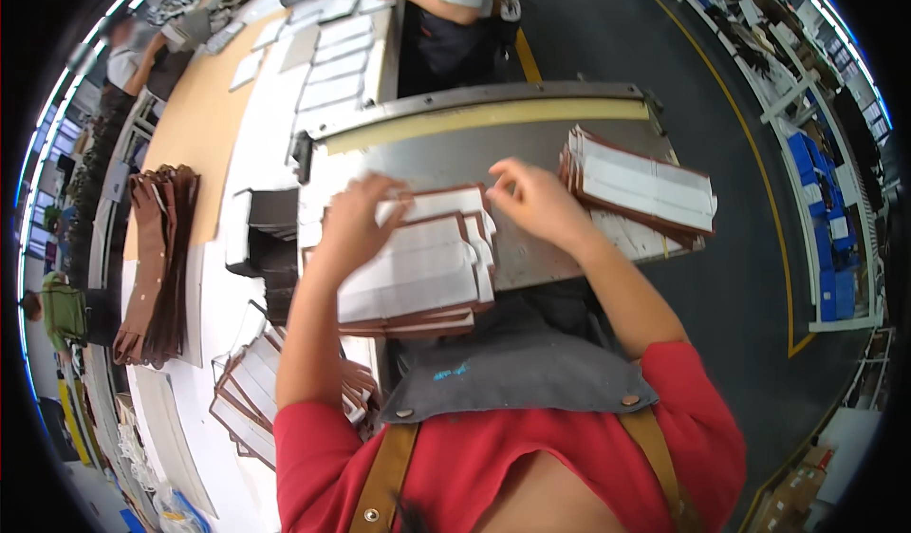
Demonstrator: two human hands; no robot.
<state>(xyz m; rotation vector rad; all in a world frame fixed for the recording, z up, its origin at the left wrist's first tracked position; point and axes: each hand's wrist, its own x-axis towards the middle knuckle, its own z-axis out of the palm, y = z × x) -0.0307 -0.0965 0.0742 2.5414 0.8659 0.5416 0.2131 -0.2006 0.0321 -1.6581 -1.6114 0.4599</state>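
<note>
A stack of flat white panels with brown leather-like edges [408, 272] lies in front of me, on the near left of a grey metal plate [418, 163]. My left hand [362, 218] is over the far left of this stack, fingers bent downward and smeared by motion; whether they grip a panel is hidden. Near the stack's far right corner is my right hand [543, 208], its thumb and forefinger apart with no thing visible between them. A second pile of similar panels [645, 187] sits to the right of that hand.
Left of the plate are a black holder [268, 224], a fanned pile of brown-edged pieces [249, 395] and a bundle of brown strips [157, 258]. A raised metal bar [474, 94] borders the plate's far side. A co-worker [455, 11] stands beyond it.
</note>
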